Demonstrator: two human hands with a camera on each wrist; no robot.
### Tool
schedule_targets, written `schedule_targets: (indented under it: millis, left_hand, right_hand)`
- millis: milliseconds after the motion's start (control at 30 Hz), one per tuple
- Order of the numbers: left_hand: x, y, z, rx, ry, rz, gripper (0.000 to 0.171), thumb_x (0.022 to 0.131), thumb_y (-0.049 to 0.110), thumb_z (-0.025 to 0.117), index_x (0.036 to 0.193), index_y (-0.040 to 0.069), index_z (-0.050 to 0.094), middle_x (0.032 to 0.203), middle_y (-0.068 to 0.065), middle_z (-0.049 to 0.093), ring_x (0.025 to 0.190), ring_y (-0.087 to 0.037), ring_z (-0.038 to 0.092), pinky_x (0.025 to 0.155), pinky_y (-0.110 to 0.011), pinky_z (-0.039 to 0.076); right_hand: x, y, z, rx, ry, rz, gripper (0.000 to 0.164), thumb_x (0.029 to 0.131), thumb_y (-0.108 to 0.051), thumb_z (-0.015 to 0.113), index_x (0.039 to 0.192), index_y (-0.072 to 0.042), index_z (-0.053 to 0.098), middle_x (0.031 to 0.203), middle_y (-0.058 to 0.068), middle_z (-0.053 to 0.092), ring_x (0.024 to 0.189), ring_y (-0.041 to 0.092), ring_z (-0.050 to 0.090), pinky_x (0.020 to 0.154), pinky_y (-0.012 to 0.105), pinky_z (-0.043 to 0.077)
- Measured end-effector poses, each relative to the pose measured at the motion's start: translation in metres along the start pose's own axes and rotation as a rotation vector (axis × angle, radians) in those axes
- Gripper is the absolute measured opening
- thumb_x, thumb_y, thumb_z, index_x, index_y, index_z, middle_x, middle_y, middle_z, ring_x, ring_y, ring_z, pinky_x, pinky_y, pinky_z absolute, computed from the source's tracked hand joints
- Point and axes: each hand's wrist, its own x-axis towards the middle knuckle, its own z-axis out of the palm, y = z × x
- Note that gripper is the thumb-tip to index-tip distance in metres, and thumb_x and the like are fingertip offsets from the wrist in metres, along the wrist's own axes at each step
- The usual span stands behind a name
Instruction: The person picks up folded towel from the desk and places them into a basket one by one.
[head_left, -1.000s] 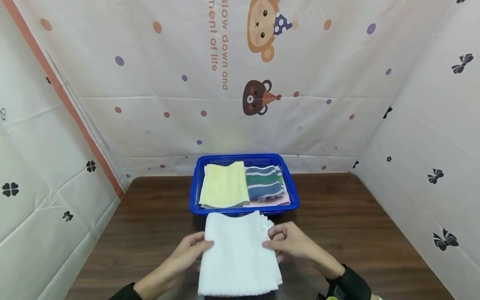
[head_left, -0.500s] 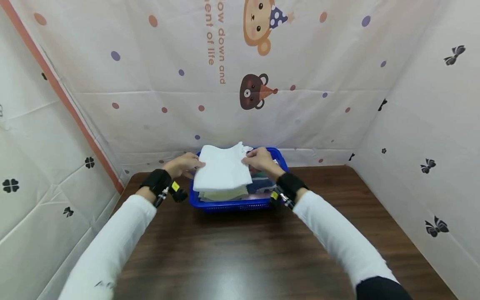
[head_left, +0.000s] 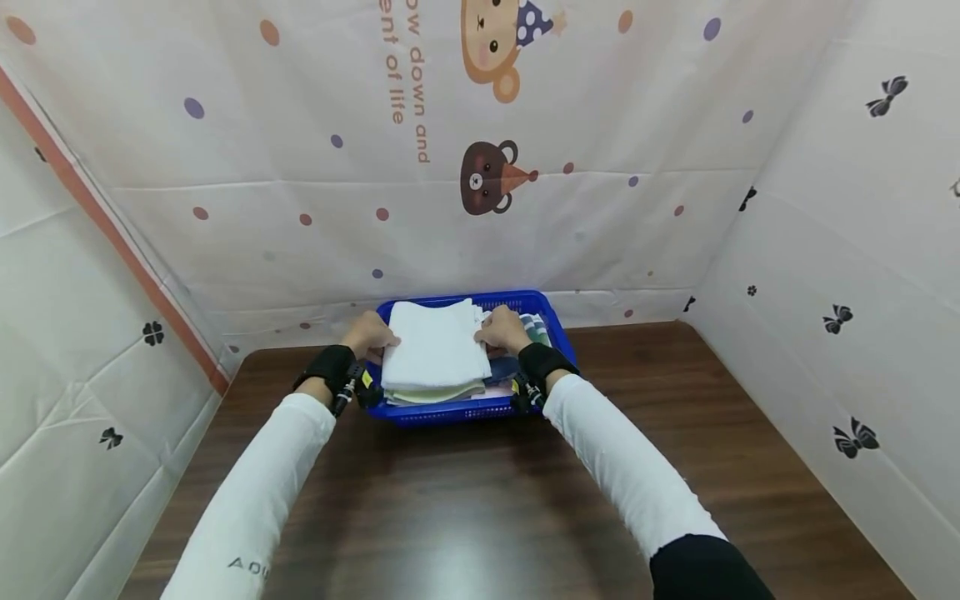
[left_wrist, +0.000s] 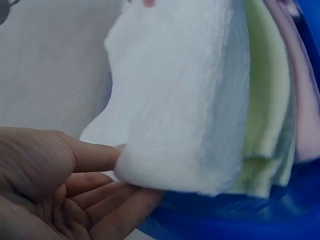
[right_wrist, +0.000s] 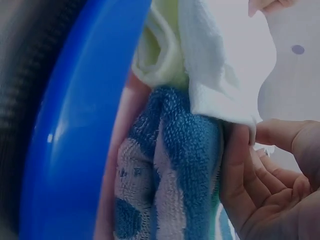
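Note:
A folded white towel (head_left: 435, 346) lies over the folded yellow towel (head_left: 431, 394) at the left of the blue basket (head_left: 450, 412). My left hand (head_left: 369, 335) pinches its left edge; in the left wrist view the thumb is on top and the fingers (left_wrist: 125, 207) are beneath the fold. On the opposite edge, my right hand (head_left: 502, 331) pinches the towel between thumb and fingers, as the right wrist view shows. Close below the right fingers sits a striped blue towel (right_wrist: 192, 165). A pink towel (left_wrist: 305, 110) shows at the bottom of the basket.
The basket stands at the back of a brown wooden table (head_left: 450, 500), against a patterned cloth backdrop (head_left: 322, 250). Cloth walls rise on both sides. Each wrist wears a black strap with a small camera.
Both hands have carried the white towel from the table's front, forward over the basket, and lowered it onto the yellow towel. The head view has shifted slightly.

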Motion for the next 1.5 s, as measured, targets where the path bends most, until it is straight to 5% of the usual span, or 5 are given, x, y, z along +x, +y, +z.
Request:
schedule_targets:
  millis: [233,567,867,1200,1500]
  left_hand:
    - [-0.003,0.002,0.003,0.150,0.070,0.028,0.041,0.089,0.002,0.075,0.122,-0.017,0.060,0.084,-0.023,0.070,0.059,-0.022,0.071,0.063,-0.035,0.063]
    - [-0.012,0.011,0.009,0.429,0.129,-0.004,0.024,0.088,0.019,0.077,0.096,-0.004,0.076,0.054,-0.004,0.064,0.047,-0.013,0.062,0.048,-0.023,0.046]
    - [-0.013,0.006,0.015,0.502,0.139,-0.007,0.021,0.087,0.023,0.079,0.078,0.004,0.073,0.053,0.000,0.057,0.050,-0.014,0.055,0.053,-0.026,0.038]
    - [-0.006,0.004,0.030,0.575,0.176,-0.023,0.028,0.084,0.024,0.083,0.098,0.002,0.074,0.052,0.001,0.050,0.053,-0.014,0.054,0.058,-0.028,0.039]
    - [-0.006,0.004,0.016,0.511,0.153,-0.029,0.032,0.086,0.028,0.082,0.071,0.008,0.062,0.054,0.001,0.050,0.057,-0.016,0.051,0.065,-0.033,0.038]
  right_hand:
    - [0.007,0.008,0.007,-0.008,-0.028,0.082,0.017,0.093,-0.004,0.069,0.077,-0.003,0.063,0.062,0.002,0.058,0.050,0.010,0.057,0.048,0.022,0.054]
    - [0.014,0.007,0.009,-0.136,-0.045,0.099,0.022,0.094,-0.008,0.071,0.074,-0.003,0.064,0.059,0.002,0.058,0.047,0.011,0.056,0.046,0.021,0.052]
    - [0.017,0.012,0.011,-0.180,-0.051,0.120,0.021,0.094,-0.009,0.072,0.076,-0.002,0.067,0.062,0.004,0.061,0.048,0.012,0.059,0.049,0.025,0.056]
    - [0.013,0.014,0.006,-0.244,-0.152,0.142,0.019,0.097,-0.012,0.070,0.094,0.007,0.072,0.061,0.007,0.061,0.047,0.013,0.059,0.049,0.027,0.057]
    - [0.011,0.005,-0.002,-0.159,-0.174,0.129,0.020,0.098,-0.013,0.068,0.095,0.007,0.072,0.064,0.007,0.064,0.052,0.014,0.061,0.054,0.029,0.060]
